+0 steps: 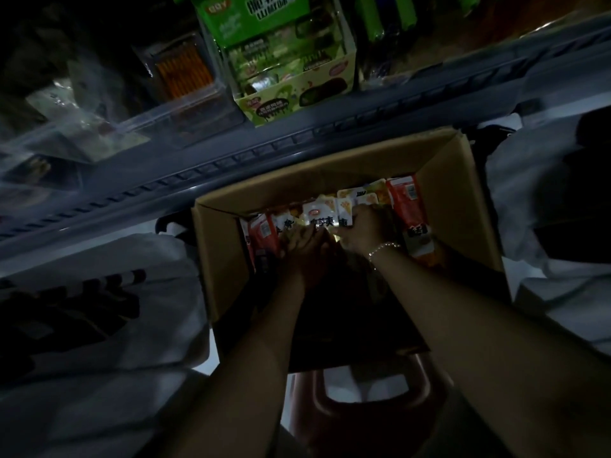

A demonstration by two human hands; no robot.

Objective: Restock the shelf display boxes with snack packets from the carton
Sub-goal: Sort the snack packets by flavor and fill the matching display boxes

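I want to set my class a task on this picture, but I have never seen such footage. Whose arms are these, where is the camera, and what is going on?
The single picture comes from a camera worn on a person's head, looking down, so the arms are the wearer's own. Both hands are inside an open carton of snack packets. The right hand, with a bracelet at the wrist, grips white packets; the left hand lies against them, its grip too dark to judge. Above, a shelf carries a green display box.
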